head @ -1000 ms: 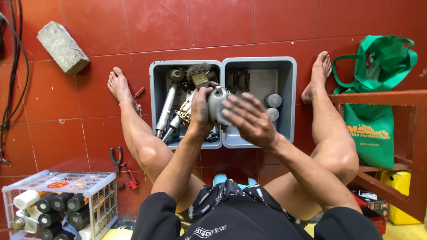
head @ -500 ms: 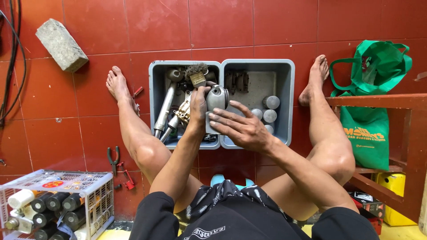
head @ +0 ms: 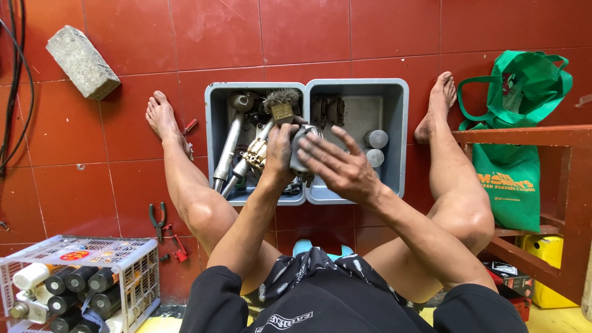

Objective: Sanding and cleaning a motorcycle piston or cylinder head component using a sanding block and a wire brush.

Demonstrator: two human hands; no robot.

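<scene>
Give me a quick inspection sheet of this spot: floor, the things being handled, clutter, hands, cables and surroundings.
Surface: red tiled floor; the person sits on it, legs spread.
Job's things: round grey metal part held over two grey plastic bins; the left bin holds metal tubes and a wire brush, the right bin two grey round caps.
Clutter: grey concrete block, black-handled pliers, small red-handled tool.
Grippers: left hand grips the part; right hand lies open against it.
Cables: black cables at the left edge.
Surroundings: white wire crate of dark bottles, green fabric bag, red-brown wooden frame, yellow container.
</scene>
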